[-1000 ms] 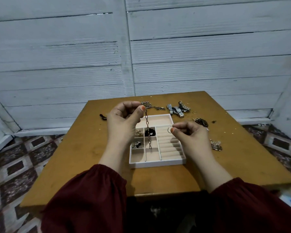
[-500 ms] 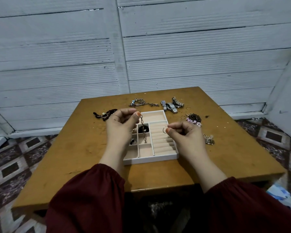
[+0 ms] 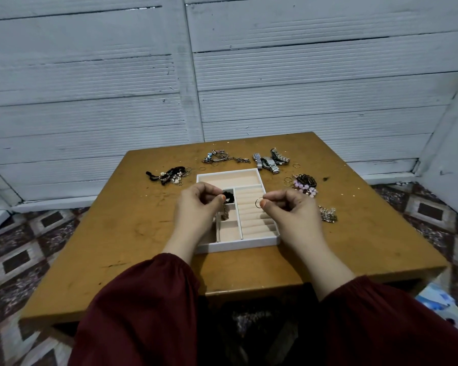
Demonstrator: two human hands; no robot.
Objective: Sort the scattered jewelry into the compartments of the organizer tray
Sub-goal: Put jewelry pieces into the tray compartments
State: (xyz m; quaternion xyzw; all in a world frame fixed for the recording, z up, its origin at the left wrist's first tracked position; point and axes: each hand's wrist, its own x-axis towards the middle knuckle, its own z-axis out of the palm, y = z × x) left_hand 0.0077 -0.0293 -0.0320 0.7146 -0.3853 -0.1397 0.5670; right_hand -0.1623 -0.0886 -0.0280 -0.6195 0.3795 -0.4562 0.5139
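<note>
At the middle of the frame stands the table (image 3: 117, 233), with the tray (image 3: 238, 245) on it. More jewelry lies above the tray: watches (image 3: 269, 161) at the upper right and beads (image 3: 169, 175) at the upper left. The left hand (image 3: 196, 207) has come down low over the small boxes on the tray's left side. It pinches the top of the chain (image 3: 225, 214). A second ago the chain hung long in the air. Now most of it sits bunched in a middle small box, so I think it is nearly put away. The right hand (image 3: 291, 210) still pinches a thin ring (image 3: 259, 202) over the ring rolls, just right of middle. The ring likely goes next.
</note>
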